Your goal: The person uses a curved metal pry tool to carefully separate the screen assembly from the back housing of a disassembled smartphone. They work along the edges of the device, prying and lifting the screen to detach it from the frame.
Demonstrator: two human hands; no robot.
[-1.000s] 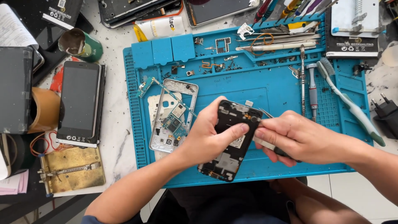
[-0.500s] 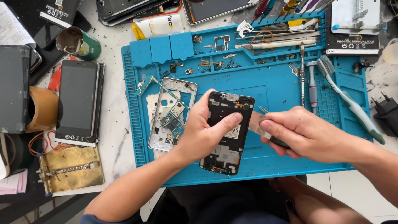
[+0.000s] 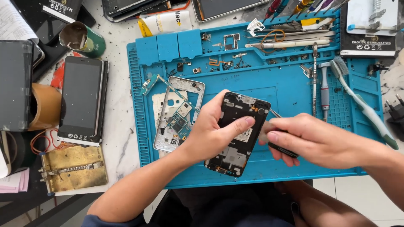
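The left hand (image 3: 210,136) clamps the opened phone (image 3: 237,132) over the blue mat (image 3: 294,96), thumb across its back. The right hand (image 3: 307,138) pinches tweezers (image 3: 275,113) at the phone's upper edge. A slip there could likely scratch the board or flick parts away.

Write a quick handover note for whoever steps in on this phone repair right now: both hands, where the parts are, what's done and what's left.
Left hand: holds the opened black phone body tilted over the blue mat, thumb across its middle.
Right hand: holds a dark-handled tool at the phone's right edge; its tip is hidden.
Parts: silver frame with circuit board lies on the mat left of the phone; screwdriver and brush lie at right.
Done: phone opened, frame and board out.
Left: the phone body is not yet reassembled.
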